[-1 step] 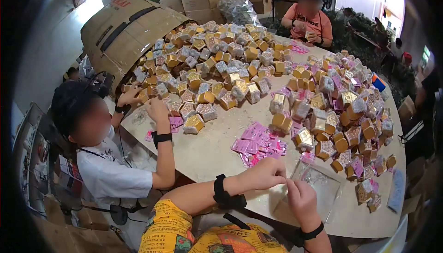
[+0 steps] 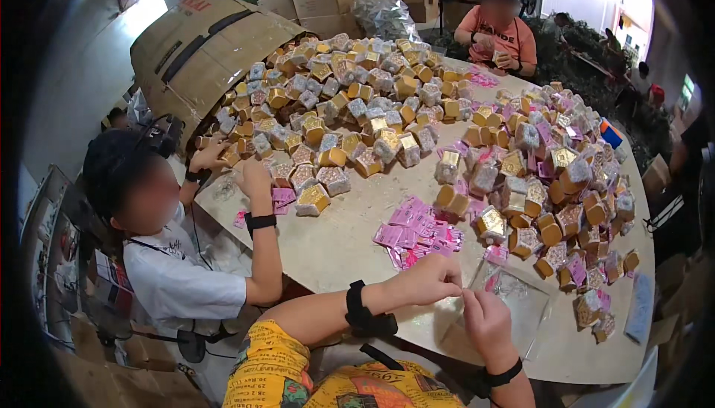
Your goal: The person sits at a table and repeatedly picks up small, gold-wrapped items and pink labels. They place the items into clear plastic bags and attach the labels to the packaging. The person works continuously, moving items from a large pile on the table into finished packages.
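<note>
Near the table's front edge, my left hand (image 2: 426, 281) and my right hand (image 2: 488, 327) meet with their fingertips pinched together. Whatever lies between those fingers is too small or thin to make out. Under and beside my right hand is a shallow clear tray (image 2: 550, 305) with some thin see-through strands (image 2: 514, 283) in it. Just beyond my left hand lies a loose pile of pink printed tags (image 2: 414, 228). A gold house-shaped ornament (image 2: 452, 200) stands behind the tags.
A large heap of gold and glittery white ornaments (image 2: 350, 103) spreads from a tipped cardboard box (image 2: 197, 51). Another heap with pink tags (image 2: 555, 177) covers the right side. One co-worker (image 2: 179, 259) reaches in from the left; another person (image 2: 499, 32) sits at the far side.
</note>
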Demonstrator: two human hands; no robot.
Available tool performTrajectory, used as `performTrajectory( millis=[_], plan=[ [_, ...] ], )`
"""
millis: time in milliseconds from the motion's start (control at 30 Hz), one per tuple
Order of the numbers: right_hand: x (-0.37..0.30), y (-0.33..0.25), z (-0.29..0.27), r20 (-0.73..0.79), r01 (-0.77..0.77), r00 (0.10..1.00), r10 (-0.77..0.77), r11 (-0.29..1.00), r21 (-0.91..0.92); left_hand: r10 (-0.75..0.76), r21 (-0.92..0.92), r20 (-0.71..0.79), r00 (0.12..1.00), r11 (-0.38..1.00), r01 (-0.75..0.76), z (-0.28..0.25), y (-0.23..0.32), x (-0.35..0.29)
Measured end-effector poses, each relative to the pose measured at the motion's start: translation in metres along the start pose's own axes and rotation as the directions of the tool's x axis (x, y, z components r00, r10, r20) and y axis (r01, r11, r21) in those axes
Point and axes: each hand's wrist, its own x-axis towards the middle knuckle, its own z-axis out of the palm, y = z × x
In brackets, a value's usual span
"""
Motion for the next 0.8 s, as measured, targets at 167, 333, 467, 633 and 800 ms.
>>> performTrajectory(
  millis=[167, 333, 467, 633, 800],
  plan=[
    [-0.002, 0.005, 0.005, 0.058, -0.067, 0.996, 0.067, 0.998, 0.012, 0.005, 0.052, 0.181, 0.984, 0.999, -0.014, -0.008, -0.008, 0.020],
    [-0.002, 0.009, -0.006, 0.037, -0.265, 0.964, 0.262, 0.952, 0.151, 0.188, 0.828, -0.266, 0.945, 0.547, 0.124, -0.084, -0.025, 0.089],
    [-0.006, 0.008, -0.001, 0.011, -0.256, 0.966, 0.259, 0.946, 0.196, 0.143, 0.742, -0.634, 0.760, 0.391, 0.545, -0.155, -0.072, 0.123],
    [-0.010, 0.002, -0.006, -0.016, -0.279, 0.956, 0.291, 0.929, 0.242, 0.046, 0.669, -0.701, 0.712, 0.388, 0.634, -0.179, -0.128, 0.136],
    [-0.002, -0.002, -0.018, 0.020, -0.335, 0.939, 0.343, 0.898, 0.285, 0.067, 0.347, -0.852, 0.519, 0.815, 0.463, -0.191, -0.120, 0.121]
  ],
)
